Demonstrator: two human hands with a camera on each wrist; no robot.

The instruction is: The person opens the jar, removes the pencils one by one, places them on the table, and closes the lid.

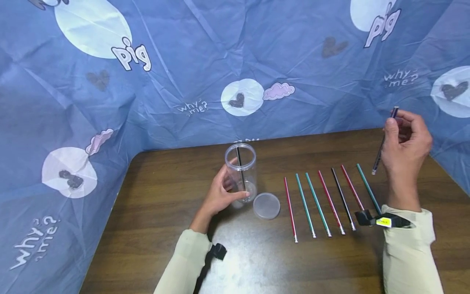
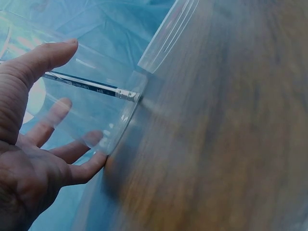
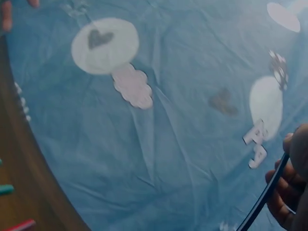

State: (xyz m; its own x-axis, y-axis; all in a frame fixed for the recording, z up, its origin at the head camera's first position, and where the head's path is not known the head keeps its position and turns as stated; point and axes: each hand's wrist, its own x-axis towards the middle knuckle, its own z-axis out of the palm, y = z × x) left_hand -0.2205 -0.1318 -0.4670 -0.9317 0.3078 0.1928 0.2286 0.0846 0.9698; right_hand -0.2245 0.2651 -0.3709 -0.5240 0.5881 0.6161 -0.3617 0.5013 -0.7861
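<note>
My left hand (image 1: 220, 194) grips a clear plastic jar (image 1: 251, 173) that stands upright on the table. Inside the jar leans one black pencil (image 1: 240, 169); the left wrist view shows its metal-ferruled end at the jar's bottom. Raised above the table's right side, my right hand (image 1: 407, 143) pinches another dark pencil (image 1: 380, 153) between thumb and fingers, its ferrule end pointing down. In the right wrist view this pencil (image 3: 266, 195) crosses the lower right, partly cut off. A clear round lid (image 1: 266, 206) lies flat just right of the jar.
Between lid and right arm lies a row of several pencils: red (image 1: 290, 208), teal (image 1: 305, 204) and black (image 1: 343, 198) among them. The right wrist partly covers the last teal pencil (image 1: 368, 188). A blue printed cloth (image 1: 191, 61) hangs behind the wooden table (image 1: 147, 228).
</note>
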